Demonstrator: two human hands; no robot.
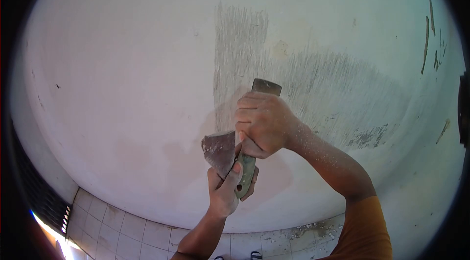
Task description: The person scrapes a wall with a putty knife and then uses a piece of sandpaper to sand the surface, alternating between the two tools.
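My right hand (267, 118) is closed around a putty knife whose dark, wide blade (267, 86) sticks out above the knuckles, close to the wall. Below that fist runs a green handle (246, 173) with a hole near its end; it appears to belong to this knife. My left hand (226, 196) is closed around the lower end of the handle. Its fingers also hold a second scraper blade (220, 150), brownish and dusted white, pointing up and left. Whether this blade has its own handle is hidden by the fingers.
The pale wall (132, 79) carries a grey scraped patch (240, 39) with vertical streaks, spreading right. Dark gouges (425, 44) mark its right side. Along the wall's foot are floor tiles (129, 225) with white debris (313, 233). A dark grille (41, 196) stands at lower left.
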